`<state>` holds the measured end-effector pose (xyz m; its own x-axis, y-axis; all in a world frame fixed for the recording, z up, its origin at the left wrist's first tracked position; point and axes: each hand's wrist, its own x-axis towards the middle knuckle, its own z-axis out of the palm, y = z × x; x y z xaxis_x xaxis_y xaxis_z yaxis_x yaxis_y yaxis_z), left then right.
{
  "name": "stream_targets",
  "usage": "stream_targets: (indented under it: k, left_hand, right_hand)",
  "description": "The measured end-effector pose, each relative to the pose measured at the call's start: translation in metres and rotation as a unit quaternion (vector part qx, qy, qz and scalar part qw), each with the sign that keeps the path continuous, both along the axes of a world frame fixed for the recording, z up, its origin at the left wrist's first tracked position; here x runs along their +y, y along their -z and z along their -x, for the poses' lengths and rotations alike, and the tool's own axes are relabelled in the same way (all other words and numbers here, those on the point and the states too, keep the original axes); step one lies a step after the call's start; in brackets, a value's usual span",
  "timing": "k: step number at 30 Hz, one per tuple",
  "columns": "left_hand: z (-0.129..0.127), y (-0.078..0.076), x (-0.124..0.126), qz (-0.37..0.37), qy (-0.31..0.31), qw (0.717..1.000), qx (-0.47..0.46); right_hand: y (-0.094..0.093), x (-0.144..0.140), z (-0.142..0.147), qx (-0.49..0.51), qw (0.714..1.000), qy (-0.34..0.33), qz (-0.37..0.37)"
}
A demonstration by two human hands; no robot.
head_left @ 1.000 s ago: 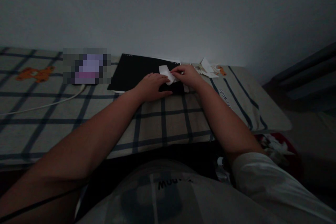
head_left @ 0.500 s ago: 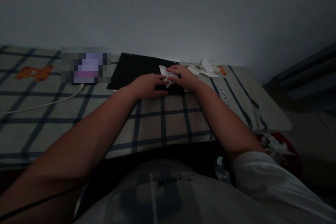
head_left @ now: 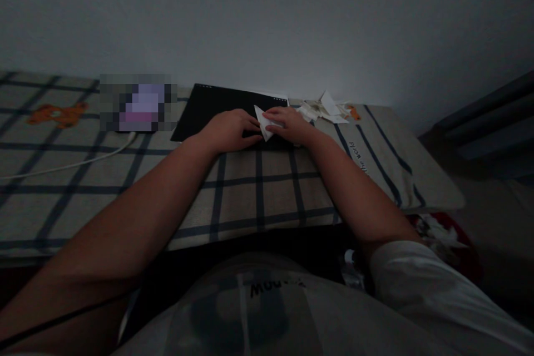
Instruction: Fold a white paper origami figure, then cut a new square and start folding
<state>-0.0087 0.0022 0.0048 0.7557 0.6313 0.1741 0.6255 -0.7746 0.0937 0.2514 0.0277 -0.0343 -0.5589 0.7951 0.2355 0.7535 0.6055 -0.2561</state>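
A small folded white paper (head_left: 264, 124), now with a pointed upper corner, is over the black spiral-bound notebook (head_left: 200, 111). My right hand (head_left: 292, 123) has its fingers bent over the paper's right side and grips it. My left hand (head_left: 233, 130) comes from the left, thumb and fingers curved towards each other, with the tips pinching at the paper's left edge. Part of the paper is hidden under my right fingers. The notebook lies on a checked tablecloth (head_left: 237, 189).
Scraps of white paper (head_left: 331, 107) lie right of the notebook, beside a small orange piece (head_left: 354, 113). To the left are a blurred phone (head_left: 144, 108) on a white cable (head_left: 87, 162) and an orange figure (head_left: 58, 115). Below right, a red bin (head_left: 463, 256) holds crumpled paper.
The paper has gone from a more open, creased shape to a neater pointed one. My left hand has shifted slightly up and left, its fingers drawn in; my right hand stays on the paper.
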Motion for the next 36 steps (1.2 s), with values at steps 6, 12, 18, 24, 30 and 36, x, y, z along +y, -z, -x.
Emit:
stream_targets:
  k: [6, 12, 18, 24, 30, 36]
  left_hand:
    - [0.003, -0.002, 0.002, -0.013, 0.009, 1.000, 0.008]
    - [0.003, 0.001, 0.004, -0.005, 0.025, 1.000, -0.013]
    - [0.004, 0.003, 0.007, -0.004, 0.040, 0.999, -0.012]
    - [0.004, -0.001, 0.006, 0.007, 0.036, 0.999, 0.001]
    - [0.003, -0.003, 0.005, 0.026, 0.025, 0.999, 0.020]
    - [0.003, -0.003, 0.005, 0.038, 0.020, 0.999, 0.008]
  right_hand:
    - [-0.004, -0.007, 0.005, -0.028, 0.999, 0.015, 0.007]
    - [-0.007, -0.010, 0.007, -0.042, 0.999, 0.017, 0.005]
    - [-0.006, -0.010, 0.008, -0.046, 0.999, 0.022, 0.008]
    - [-0.008, -0.013, 0.011, -0.052, 0.998, 0.035, 0.020]
    - [-0.008, -0.015, 0.012, -0.055, 0.997, 0.040, 0.020]
    - [-0.011, -0.018, 0.014, -0.066, 0.997, 0.046, 0.015]
